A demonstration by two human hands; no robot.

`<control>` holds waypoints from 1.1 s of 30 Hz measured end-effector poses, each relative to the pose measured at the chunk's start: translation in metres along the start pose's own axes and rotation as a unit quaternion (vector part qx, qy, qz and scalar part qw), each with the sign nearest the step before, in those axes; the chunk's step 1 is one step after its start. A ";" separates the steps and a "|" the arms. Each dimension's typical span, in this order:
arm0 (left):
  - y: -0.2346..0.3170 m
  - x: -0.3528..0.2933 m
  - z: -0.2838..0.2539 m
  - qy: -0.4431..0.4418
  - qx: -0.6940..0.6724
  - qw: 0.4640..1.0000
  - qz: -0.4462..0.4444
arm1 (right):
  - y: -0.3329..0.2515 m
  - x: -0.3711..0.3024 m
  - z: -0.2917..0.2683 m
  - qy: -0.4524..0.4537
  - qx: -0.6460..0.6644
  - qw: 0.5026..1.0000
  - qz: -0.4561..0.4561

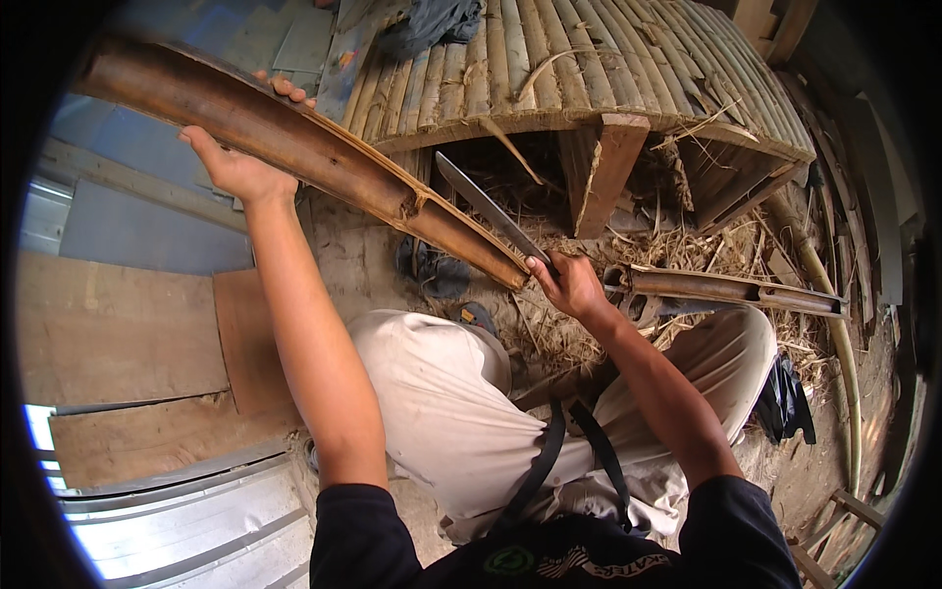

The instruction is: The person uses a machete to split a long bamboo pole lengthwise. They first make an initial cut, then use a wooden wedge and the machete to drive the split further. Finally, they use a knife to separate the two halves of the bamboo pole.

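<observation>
A long split bamboo half point(324, 162) slants from the upper left down to the middle, its brown hollow side facing me. My left hand point(250, 169) grips it from below near its upper part, thumb on the near edge and fingertips showing over the far edge. In my right hand point(569, 283) is the handle of a machete point(486, 208), its blade pointing up and left along the bamboo's far edge. The right thumb lies close to the bamboo's lower end; whether it touches cannot be made out.
Ahead stands a low bench topped with bamboo poles point(559, 74), a wooden leg point(603, 177) under it. Shavings point(731, 253) litter the ground. Another split bamboo piece point(736, 287) lies right of my right hand. A dark cloth point(432, 27) rests on the bench; plywood sheets point(128, 334) lie left.
</observation>
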State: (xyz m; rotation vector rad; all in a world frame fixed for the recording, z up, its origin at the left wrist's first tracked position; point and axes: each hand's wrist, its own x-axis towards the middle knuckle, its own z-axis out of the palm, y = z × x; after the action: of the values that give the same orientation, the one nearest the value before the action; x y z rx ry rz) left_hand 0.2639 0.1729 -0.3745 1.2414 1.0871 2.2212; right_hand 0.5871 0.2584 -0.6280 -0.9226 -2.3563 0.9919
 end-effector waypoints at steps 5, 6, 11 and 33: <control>-0.001 0.002 -0.007 -0.012 -0.038 0.999 -0.004 | 0.005 -0.003 0.018 -0.001 0.249 0.967 0.047; -0.001 0.002 -0.008 -0.022 -0.051 0.998 -0.004 | 0.004 -0.003 0.019 0.016 0.239 0.970 0.048; -0.001 0.001 -0.006 0.017 0.032 0.999 0.015 | 0.005 0.005 0.013 0.042 0.215 0.974 0.054; -0.003 0.004 -0.016 -0.016 -0.045 0.999 0.001 | -0.011 0.008 0.006 0.021 0.351 0.935 0.052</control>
State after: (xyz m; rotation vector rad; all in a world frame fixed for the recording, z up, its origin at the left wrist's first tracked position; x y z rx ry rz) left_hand 0.2478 0.1697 -0.3797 1.2364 0.9620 2.2190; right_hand 0.5737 0.2555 -0.6227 -0.7595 -1.7016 1.6757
